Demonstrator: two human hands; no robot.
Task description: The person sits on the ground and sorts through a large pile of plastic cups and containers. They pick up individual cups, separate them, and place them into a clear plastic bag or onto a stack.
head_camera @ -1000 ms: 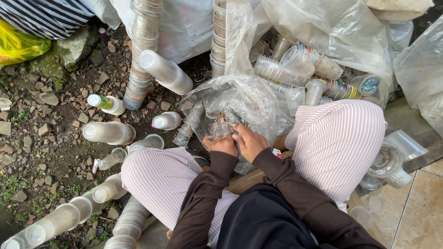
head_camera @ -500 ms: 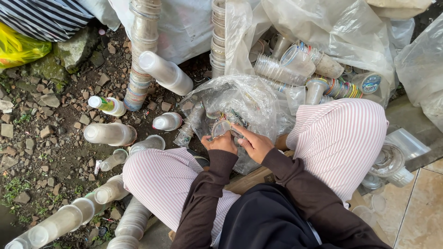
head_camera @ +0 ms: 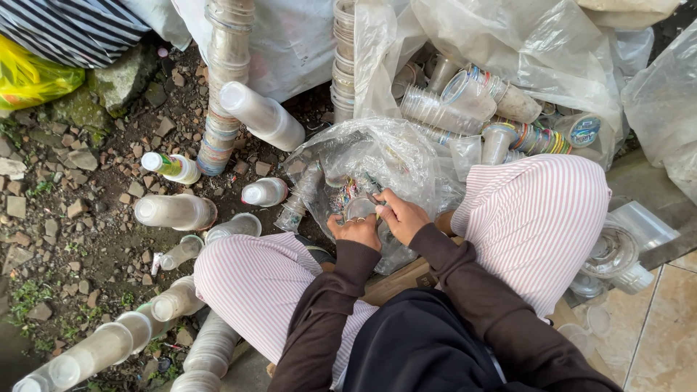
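hands (head_camera: 377, 221) gripping clear cup (head_camera: 360, 209), plastic bag (head_camera: 406, 156)

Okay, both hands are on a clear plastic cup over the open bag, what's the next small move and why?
Probably peel the lid film off the clear cup: the left hand steadies it while the right hand pinches at its rim, right above the clear plastic bag.

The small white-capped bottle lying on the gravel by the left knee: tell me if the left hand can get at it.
Probably yes. The bottle lies in the open on the gravel, nothing over it. The left hand is busy at the clear plastic bag, and would have to let go first.
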